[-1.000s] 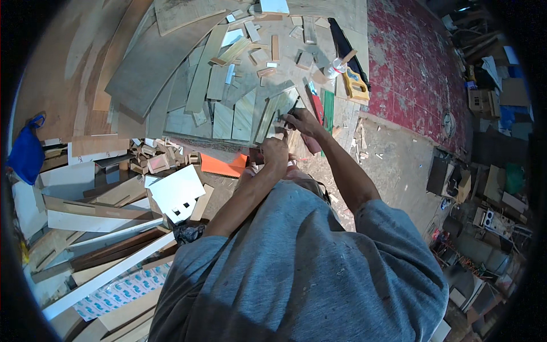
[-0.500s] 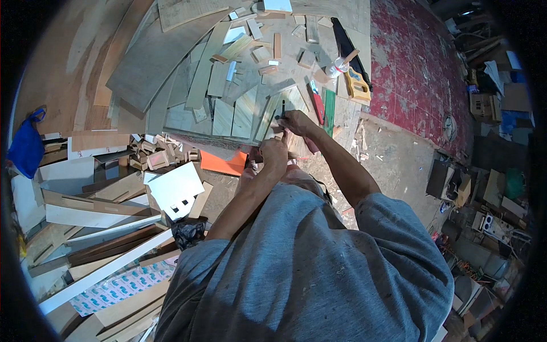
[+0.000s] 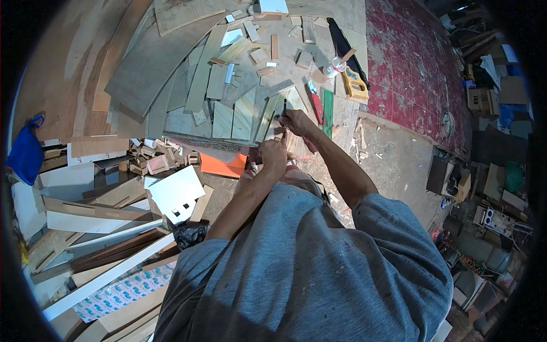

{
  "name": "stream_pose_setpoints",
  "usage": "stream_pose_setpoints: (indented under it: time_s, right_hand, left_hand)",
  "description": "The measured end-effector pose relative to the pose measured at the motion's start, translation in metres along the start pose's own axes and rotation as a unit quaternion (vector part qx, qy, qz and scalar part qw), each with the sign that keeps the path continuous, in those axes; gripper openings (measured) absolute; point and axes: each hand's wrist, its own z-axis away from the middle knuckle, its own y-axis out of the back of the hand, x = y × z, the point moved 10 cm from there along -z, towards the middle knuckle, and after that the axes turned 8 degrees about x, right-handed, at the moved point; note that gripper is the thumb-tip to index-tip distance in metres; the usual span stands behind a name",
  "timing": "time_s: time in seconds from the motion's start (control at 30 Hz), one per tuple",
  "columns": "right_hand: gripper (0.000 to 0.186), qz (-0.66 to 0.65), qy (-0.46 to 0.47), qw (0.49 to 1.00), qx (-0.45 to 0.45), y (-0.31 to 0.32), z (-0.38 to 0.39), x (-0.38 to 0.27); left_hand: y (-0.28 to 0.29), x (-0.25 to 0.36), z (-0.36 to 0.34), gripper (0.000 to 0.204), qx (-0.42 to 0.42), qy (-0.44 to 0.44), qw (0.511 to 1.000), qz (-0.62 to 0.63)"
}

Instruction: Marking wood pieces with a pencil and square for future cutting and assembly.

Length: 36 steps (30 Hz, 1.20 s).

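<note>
Right hand pinching thin dark pen-like tool; left hand closing just below, contents hidden. Tool looking light, stiff; gripping mid-shaft.

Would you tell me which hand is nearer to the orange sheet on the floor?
Left. The left hand is just right of the orange sheet; the right hand is higher and farther right.

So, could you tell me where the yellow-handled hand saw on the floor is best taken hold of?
Grip the hand saw by its yellow handle, which lies at the near end beside the red mat. Come from above on that side; the dark blade runs away from it, flat on the floor.
</note>
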Motion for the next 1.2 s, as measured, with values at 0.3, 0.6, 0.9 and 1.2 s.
stream_pose_setpoints:
  time_s: [0.3, 0.6, 0.9, 1.2]
  right_hand:
    - [0.010, -0.117, -0.026, 0.959, 0.258, 0.057, 0.049, 0.007]
    - [0.019, 0.071, -0.032, 0.977, 0.199, -0.003, 0.076, -0.011]
    - [0.016, 0.009, -0.187, 0.839, 0.511, 0.075, 0.203, 0.039]
    - [0.017, 0.023, -0.192, 0.862, 0.469, 0.031, 0.255, 0.015]
  left_hand:
    - [0.005, -0.009, 0.000, 0.072, 0.067, -0.057, 0.991, 0.099]
    - [0.028, -0.067, 0.024, 0.066, 0.021, -0.061, 0.972, 0.227]
    - [-0.063, -0.211, 0.079, 0.058, 0.006, 0.106, 0.938, 0.331]
    - [-0.047, -0.177, 0.051, 0.029, -0.059, 0.070, 0.953, 0.289]
